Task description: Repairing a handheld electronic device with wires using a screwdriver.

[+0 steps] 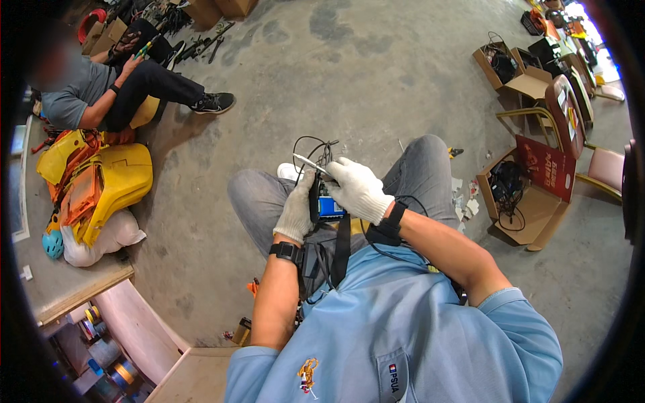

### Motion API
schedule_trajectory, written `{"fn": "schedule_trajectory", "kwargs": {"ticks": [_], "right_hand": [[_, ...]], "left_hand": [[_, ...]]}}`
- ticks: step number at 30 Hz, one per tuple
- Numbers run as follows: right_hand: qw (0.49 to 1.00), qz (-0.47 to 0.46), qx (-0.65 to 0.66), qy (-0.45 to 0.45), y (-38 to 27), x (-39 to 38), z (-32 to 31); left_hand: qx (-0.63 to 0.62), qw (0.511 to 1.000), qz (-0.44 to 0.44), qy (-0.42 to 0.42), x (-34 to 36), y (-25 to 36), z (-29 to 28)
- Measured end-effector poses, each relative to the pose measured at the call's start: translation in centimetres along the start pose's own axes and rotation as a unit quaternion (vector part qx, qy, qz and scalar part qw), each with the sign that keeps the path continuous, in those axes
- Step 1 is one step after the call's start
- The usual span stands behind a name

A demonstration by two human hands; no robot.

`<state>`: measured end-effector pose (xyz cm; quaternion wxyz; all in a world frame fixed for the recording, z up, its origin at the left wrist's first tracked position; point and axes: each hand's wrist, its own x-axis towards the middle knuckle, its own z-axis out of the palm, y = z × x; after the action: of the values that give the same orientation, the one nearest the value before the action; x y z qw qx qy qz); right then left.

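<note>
I sit with a small black and blue device (330, 207) between my hands at the centre of the view, black wires (316, 141) looping above it and a black strap (341, 245) hanging down. My left hand (297, 209), in a white glove, grips the device's left side. My right hand (356, 191), also gloved, is closed around a slim silver pen-like tool (310, 163) that lies across the top of the device; what its tip touches is unclear.
A co-worker (94, 97) sits at upper left holding small items, beside yellow plastic shells (124, 181). Boxes of cables (507, 195) and padded chairs (564, 114) stand at right. Wooden shelving with spools (151, 322) is at lower left.
</note>
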<state>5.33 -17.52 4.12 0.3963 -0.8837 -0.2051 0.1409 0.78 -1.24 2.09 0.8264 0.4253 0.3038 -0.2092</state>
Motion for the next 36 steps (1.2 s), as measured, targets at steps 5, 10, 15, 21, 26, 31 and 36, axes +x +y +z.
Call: {"fn": "schedule_trajectory", "kwargs": {"ticks": [5, 10, 15, 21, 26, 31, 36], "right_hand": [[1.000, 0.001, -0.019, 0.009, 0.2, 0.1, 0.2], [1.000, -0.017, 0.002, 0.006, 0.6, 0.2, -0.2], [1.000, 0.001, 0.029, 0.006, 0.8, 0.5, -0.4], [0.999, -0.002, 0.036, -0.014, 0.8, 1.1, -0.8], [0.999, 0.022, 0.006, -0.047, 0.2, 1.5, -1.5], [0.998, 0.029, 0.011, -0.057, -0.1, 1.6, -1.8], [0.998, 0.031, 0.010, -0.058, -0.1, 1.5, -1.7]], "left_hand": [[0.015, 1.000, -0.005, -0.003, -0.1, 0.2, 0.0], [0.009, 1.000, -0.008, -0.005, -0.3, 0.2, 0.1], [-0.008, 1.000, -0.011, -0.023, -0.3, 0.3, 0.4], [-0.028, 0.998, -0.021, -0.042, -0.3, 0.3, 0.4], [-0.067, 0.994, -0.029, -0.084, 0.0, -0.1, -0.1], [-0.050, 0.994, -0.036, -0.088, 0.5, -0.5, -0.8], [-0.061, 0.993, -0.044, -0.087, 0.8, -0.8, -1.0]]}}
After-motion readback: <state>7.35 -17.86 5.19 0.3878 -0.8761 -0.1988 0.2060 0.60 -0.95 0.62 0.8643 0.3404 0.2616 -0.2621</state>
